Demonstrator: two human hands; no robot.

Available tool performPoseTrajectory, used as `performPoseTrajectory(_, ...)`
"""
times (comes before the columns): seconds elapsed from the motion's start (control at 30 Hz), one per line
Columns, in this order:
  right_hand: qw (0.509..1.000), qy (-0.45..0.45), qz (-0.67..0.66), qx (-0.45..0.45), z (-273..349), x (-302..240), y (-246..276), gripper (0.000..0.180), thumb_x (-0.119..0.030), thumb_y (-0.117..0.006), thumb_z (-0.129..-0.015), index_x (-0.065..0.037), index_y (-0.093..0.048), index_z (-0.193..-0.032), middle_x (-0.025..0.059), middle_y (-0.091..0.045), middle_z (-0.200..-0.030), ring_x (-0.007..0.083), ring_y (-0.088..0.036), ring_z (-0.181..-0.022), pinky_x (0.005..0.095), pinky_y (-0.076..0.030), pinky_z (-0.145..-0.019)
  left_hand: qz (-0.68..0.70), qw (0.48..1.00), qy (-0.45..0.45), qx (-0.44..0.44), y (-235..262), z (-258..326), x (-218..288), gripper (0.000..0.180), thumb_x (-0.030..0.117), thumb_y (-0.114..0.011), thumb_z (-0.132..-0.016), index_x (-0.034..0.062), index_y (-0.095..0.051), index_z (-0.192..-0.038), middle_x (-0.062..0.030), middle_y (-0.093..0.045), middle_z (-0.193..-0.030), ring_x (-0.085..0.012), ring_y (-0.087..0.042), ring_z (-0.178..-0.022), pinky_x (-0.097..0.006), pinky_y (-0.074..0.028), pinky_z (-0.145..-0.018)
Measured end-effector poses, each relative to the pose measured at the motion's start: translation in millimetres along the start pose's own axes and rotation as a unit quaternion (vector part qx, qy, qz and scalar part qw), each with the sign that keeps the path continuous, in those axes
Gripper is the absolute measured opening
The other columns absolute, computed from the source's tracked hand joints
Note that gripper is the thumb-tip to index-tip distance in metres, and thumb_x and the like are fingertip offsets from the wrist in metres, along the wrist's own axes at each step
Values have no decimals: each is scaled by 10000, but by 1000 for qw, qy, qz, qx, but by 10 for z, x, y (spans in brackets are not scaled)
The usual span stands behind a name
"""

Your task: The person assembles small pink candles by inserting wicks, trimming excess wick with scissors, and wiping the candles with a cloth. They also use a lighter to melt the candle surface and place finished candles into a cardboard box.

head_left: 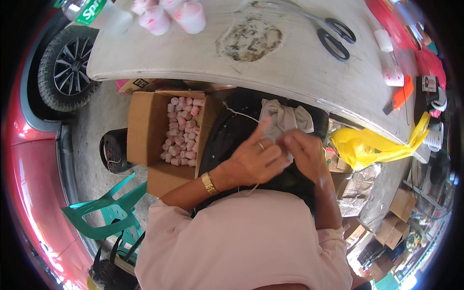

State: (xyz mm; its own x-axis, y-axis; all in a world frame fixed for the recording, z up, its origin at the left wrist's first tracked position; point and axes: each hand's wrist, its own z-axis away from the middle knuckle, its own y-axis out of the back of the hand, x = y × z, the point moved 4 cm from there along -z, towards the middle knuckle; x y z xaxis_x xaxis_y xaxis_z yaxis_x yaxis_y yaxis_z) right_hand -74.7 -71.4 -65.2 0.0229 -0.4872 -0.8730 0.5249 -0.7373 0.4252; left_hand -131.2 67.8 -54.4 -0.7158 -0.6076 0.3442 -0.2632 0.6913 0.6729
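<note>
My left hand (258, 158), with a ring and a gold watch (209, 183), is held over my lap, its index finger stretched out and its other fingers curled. White string (240, 114) runs from the dark surface toward this hand, and a piece shows below it near my shirt; the left fingers seem closed on it. Against the left fingertips, my right hand (305, 152) has its fingers pinched together. What lies between the fingertips is blurred and mostly hidden. Just beyond both hands, a crumpled grey cloth (285, 116) rests on the black surface (227, 133) across my lap.
An open cardboard box (140, 128) of small pink-and-white cylinders (182, 130) stands left. The white table (290, 63) ahead bears larger cylinders (190, 18), a bottle (104, 17), black-handled scissors (336, 38) and an orange cutter (402, 93). A yellow bag (372, 147) is at right, a green chair (104, 212) at left.
</note>
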Motion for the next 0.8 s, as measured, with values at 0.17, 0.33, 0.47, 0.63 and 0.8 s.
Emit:
performPoseTrajectory(0.17, 924, -131, -337, -124, -499, 9, -307, 241, -135, -522, -969, 14, -623, -1129, 98, -652, -872, 114, -565, -651, 231, -476, -627, 91, 991, -93, -16, -166, 41, 235, 82, 105, -652, -736, 56, -596, -771, -25, -484, -739, -171, -539, -648, -538, -374, -1095)
performPoseTrajectory(0.33, 899, -145, -350, -220, -535, -104, -227, 258, -105, -531, -947, -1, -599, -1174, 78, -644, -827, 70, -554, -705, 215, -425, -587, 104, 992, -72, -10, -159, 67, 198, 171, 86, -620, -725, 64, -625, -894, -56, -550, -875, -187, -595, -746, -483, -418, -1070)
performPoseTrajectory(0.47, 948, -68, -291, -107, -313, -95, -29, 213, -87, -537, -937, -9, -608, -1122, 62, -639, -790, 58, -474, -614, 190, -363, -549, 186, 975, 109, -51, 77, 238, -222, 269, 94, -647, -719, 79, -647, -988, -70, -594, -975, -194, -616, -812, -399, -485, -965)
performPoseTrajectory(0.63, 977, -58, -199, -51, -87, -46, -66, 140, -29, -549, -908, -4, -623, -1023, 52, -644, -786, 79, -519, -650, 209, -417, -613, 611, 618, 494, 13, -57, 339, -382, 287, 284, -570, -964, 35, -622, -1097, -50, -610, -1028, -125, -590, -836, -266, -460, -869)
performPoseTrajectory(0.8, 988, -84, -92, -88, 125, 62, 72, 129, 17, -543, -892, 8, -635, -982, 68, -663, -826, 101, -628, -744, 245, -493, -708, 635, 598, 478, 102, 95, 250, -671, 298, 314, -498, -1014, 34, -597, -1048, -79, -612, -1055, -76, -528, -724, -254, -451, -851)
